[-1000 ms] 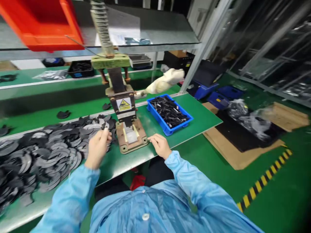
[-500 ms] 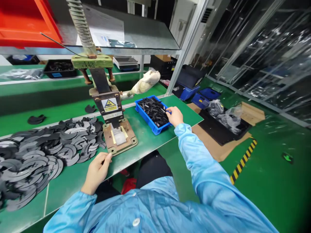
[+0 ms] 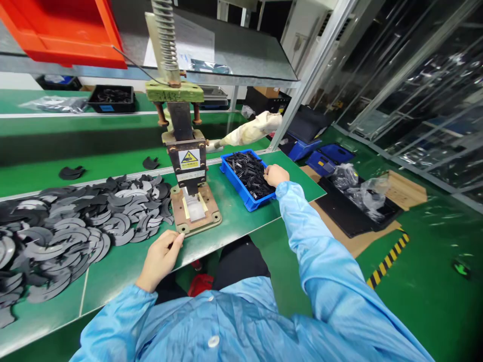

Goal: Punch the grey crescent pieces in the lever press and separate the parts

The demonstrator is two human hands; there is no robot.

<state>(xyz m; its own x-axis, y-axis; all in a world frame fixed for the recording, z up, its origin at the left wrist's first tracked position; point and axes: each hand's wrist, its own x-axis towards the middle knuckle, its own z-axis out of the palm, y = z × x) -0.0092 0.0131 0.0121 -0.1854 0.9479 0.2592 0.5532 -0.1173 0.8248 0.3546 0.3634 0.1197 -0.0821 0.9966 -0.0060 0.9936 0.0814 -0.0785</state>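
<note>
A blue tray [image 3: 241,189] full of small black strip-like pieces [image 3: 249,173] sits on the green bench. My right hand [image 3: 277,175] is at its right side, fingers pinched together over the pieces; what lies between the fingertips is hidden. My left hand [image 3: 161,255] rests at the bench's front edge with curled fingers, its thumb by the near left corner of the press base [image 3: 206,229]. Whether it grips anything cannot be made out. The hand press [image 3: 186,156] stands between my hands, with a pale block [image 3: 195,210] under its ram and a cloth-wrapped lever [image 3: 252,129] to the right.
Curved black and grey pieces [image 3: 71,236] are heaped left of the press. Two more dark piles [image 3: 71,173] lie behind them. A red bin [image 3: 71,30] is on the upper shelf and a black tray [image 3: 112,99] below it. Boxes and plastic bags [image 3: 358,186] lie on the floor at right.
The view has shifted, so the bench appears farther right. My right hand has moved slightly inward over the blue tray. My left hand stays by the press base.
</note>
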